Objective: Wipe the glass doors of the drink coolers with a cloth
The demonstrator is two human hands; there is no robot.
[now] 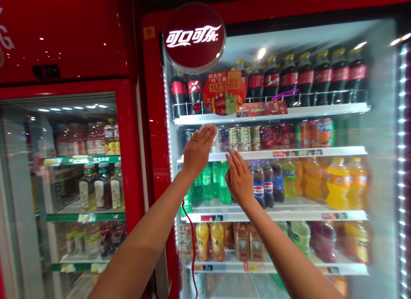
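The left hand (199,148) is open, its fingers straight and close together, and a thin metal ring (195,140) circles one finger. Its palm faces away and its fingertips reach up and right to the smooth glass door (380,132) of a red drinks cooler, level with the edge of a shelf; whether they press on the pane is hard to tell. Just to its right and lower, the right hand (239,181) is open too, its fingers slightly spread and angled up and left toward the same glass. Directly behind the gap between the hands stand ribbed green plastic soda bottles (208,183), and right of the right hand are dark Pepsi bottles (258,183) with round blue-and-red labels. Above the hands, metal cans (239,139) line a white shelf (289,152) with a slim price strip along its lip. Below the hands, a red cord (192,247) hangs in a loose curve, and bottles of orange drink (337,183) sit far to the right. Higher up, above the left hand, a round glossy red Coca-Cola sign (194,37) juts from the frame, and a second red cooler (64,42) stands well left of the hands.
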